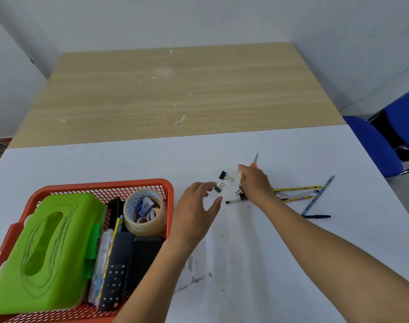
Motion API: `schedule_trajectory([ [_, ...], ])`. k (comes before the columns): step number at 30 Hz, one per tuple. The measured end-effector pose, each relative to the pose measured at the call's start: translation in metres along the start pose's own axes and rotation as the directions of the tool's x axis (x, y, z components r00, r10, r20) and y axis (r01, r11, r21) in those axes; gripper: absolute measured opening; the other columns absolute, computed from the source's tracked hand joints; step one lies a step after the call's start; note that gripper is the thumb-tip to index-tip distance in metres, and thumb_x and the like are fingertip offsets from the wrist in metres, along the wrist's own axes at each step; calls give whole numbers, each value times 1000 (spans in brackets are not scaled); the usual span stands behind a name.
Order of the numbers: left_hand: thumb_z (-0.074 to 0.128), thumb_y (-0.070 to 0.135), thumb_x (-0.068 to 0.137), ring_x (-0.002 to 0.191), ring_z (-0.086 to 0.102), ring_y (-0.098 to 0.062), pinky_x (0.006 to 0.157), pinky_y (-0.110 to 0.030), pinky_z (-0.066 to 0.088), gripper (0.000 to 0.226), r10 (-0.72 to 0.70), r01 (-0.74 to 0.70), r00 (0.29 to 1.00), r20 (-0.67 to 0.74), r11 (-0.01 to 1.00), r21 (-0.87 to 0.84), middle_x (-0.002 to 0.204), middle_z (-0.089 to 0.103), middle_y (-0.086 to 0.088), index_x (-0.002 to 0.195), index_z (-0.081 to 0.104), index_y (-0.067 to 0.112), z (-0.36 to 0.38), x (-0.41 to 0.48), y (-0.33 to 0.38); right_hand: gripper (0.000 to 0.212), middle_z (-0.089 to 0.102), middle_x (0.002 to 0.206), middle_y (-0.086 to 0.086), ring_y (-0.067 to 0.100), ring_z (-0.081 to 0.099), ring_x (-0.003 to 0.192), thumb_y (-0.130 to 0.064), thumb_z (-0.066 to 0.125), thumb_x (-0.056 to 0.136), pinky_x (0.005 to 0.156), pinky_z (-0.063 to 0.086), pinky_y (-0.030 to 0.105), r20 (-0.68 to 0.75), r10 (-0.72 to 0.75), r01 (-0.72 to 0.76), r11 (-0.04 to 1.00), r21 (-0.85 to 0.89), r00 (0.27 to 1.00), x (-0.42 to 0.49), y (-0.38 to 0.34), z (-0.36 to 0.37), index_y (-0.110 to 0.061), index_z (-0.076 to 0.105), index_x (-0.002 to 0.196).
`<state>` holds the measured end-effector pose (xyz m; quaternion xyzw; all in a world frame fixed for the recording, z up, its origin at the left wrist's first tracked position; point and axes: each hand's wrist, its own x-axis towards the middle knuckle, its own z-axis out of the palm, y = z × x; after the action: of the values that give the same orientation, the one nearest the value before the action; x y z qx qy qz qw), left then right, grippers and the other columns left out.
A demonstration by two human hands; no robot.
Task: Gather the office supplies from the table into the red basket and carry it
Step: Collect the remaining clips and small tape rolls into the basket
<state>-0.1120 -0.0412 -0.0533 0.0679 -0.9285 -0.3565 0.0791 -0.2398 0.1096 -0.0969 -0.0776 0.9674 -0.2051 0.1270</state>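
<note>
Basket (101,186), red mesh: lower left of the white table (245,264). It holds a green tissue box (47,248), a tape roll (140,226) with small items inside its ring, a black remote (116,271) and a few pens and pencils between box and remote. Left hand (196,208): just right of the basket, fingers spread and straight, holding nothing, fingertips just beside the near clip (218,188). Far clip (222,175), black: lies on the table just beyond the near one, apart from both hands. Right hand (254,183): reached across the loose supplies, fingers bent down over the handle end of the scissors (256,159), whose blade points away. Whether it grips them or only touches cannot be told. Third clip (242,195): under the right wrist, beside a clear pen (232,201). Yellow pencils (296,189), blue pencil (320,194) and black pen (316,216): loose on the table, right of the right forearm. Wooden table (175,89): butted against the far edge. Blue chair (373,145): far right.
</note>
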Motion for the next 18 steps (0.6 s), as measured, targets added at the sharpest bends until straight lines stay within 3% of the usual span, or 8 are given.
schedule_trajectory([
  [2, 61, 41, 88, 92, 54, 1, 79, -23, 54, 39, -9, 9, 1000, -10, 1000, -24, 113, 58, 13, 125, 55, 28, -3, -1, 0, 27, 63, 102, 17, 36, 59, 95, -4, 41, 94, 79, 52, 43, -42, 17, -12, 993, 117, 999, -7, -4, -6, -1, 58, 116],
  [6, 63, 41, 87, 92, 53, 1, 79, -20, 52, 43, -33, 31, 999, -28, 997, -72, 115, 58, 12, 128, 53, 30, -12, 0, 3, 28, 60, 95, -2, 19, 62, 91, -16, 52, 95, 70, 43, 20, -26, 19, -6, 906, 424, 999, -35, -25, -26, -15, 59, 122],
  [9, 65, 41, 85, 97, 52, 1, 82, -18, 50, 53, -33, 33, 999, 2, 993, -110, 122, 53, 13, 134, 47, 30, -19, -2, 4, 27, 68, 100, -2, 13, 63, 88, -20, 56, 93, 68, 48, 18, 21, -37, 20, 840, 543, 999, -62, -41, -38, -21, 58, 120],
  [13, 70, 36, 82, 94, 52, 4, 80, -7, 46, 58, -7, 13, 999, 38, 987, -163, 121, 51, 15, 135, 47, 29, -26, -12, 3, 21, 70, 100, -2, 11, 65, 87, -20, 59, 91, 79, 54, 28, 47, -93, 43, 779, 626, 995, -101, -61, -42, -23, 56, 111],
  [15, 70, 31, 83, 89, 55, 5, 77, -6, 47, 50, 13, -7, 999, 30, 982, -191, 115, 55, 15, 129, 53, 28, -29, -20, 3, 20, 70, 98, -5, 7, 64, 85, -20, 60, 90, 75, 51, 22, 60, -117, 51, 762, 646, 991, -115, -68, -40, -25, 55, 109],
  [18, 71, 22, 83, 89, 59, 1, 78, -15, 52, 42, 20, -9, 999, 34, 959, -284, 110, 58, 12, 123, 58, 25, -34, -32, 1, 20, 69, 94, -9, 2, 63, 83, -17, 59, 90, 66, 44, 9, 76, -119, 40, 753, 657, 990, -129, -73, -35, -26, 55, 107],
])
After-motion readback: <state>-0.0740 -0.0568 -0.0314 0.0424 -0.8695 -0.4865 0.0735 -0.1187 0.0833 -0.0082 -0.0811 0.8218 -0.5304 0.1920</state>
